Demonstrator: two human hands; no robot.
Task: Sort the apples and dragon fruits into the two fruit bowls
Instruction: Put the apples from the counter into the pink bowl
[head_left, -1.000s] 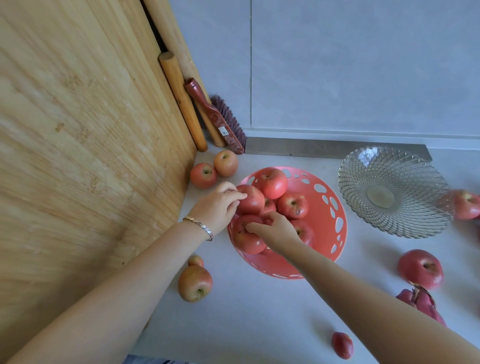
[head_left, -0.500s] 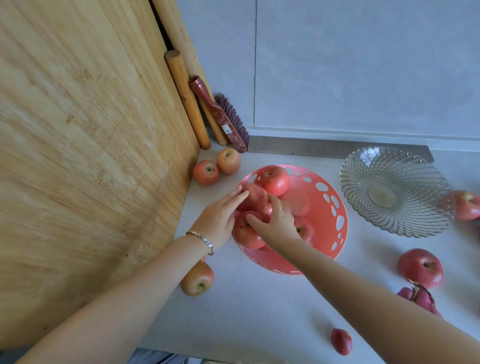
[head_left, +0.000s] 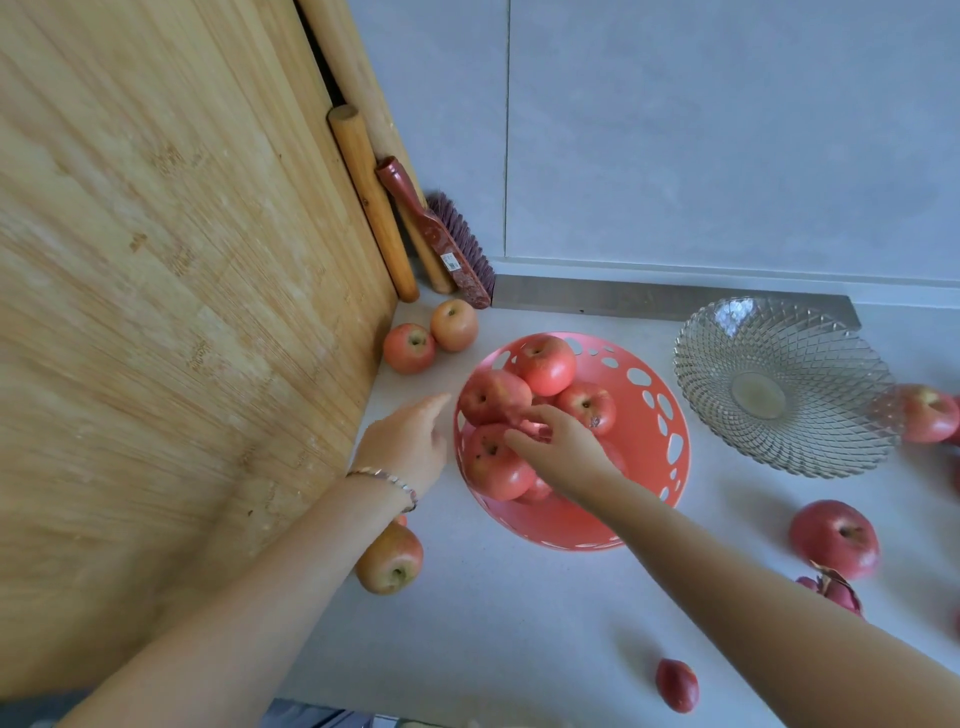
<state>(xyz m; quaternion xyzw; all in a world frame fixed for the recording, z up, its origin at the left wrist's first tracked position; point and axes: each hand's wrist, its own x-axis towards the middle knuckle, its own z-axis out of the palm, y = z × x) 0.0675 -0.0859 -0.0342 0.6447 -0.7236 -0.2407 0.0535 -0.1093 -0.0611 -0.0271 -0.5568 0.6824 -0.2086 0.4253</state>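
Your pink bowl (head_left: 670, 467) already holds a heap of apples (head_left: 545, 364), at least five that show, so the apple half of the sort looks well on its way but not finished. Your right hand (head_left: 566, 452) rests over the heap with the fingers loosely curled; whether it grips anything you cannot tell from here. Your left hand (head_left: 410, 447) sits just outside the bowl's left rim, fingers stretched out and holding nothing. Still loose on the countertop (head_left: 519, 623) are two apples (head_left: 431, 338) at the back left corner beside the wooden board (head_left: 182, 312), one apple (head_left: 389, 558) partly under your left forearm, one (head_left: 835, 538) near the right edge, and another (head_left: 930, 413) just beyond the glass bowl (head_left: 784, 384). The glass bowl stands empty toward the back right, so no dragon fruit has gone in yet; a dragon fruit (head_left: 831, 592) lies at the right edge, partly cut off, and a small red fruit (head_left: 677, 685) lies near the front edge. The countertop is pale grey, backed by a grey tiled wall (head_left: 727, 130), with a brush (head_left: 441, 239) and a rolling pin (head_left: 374, 202) leaning in the back left corner.
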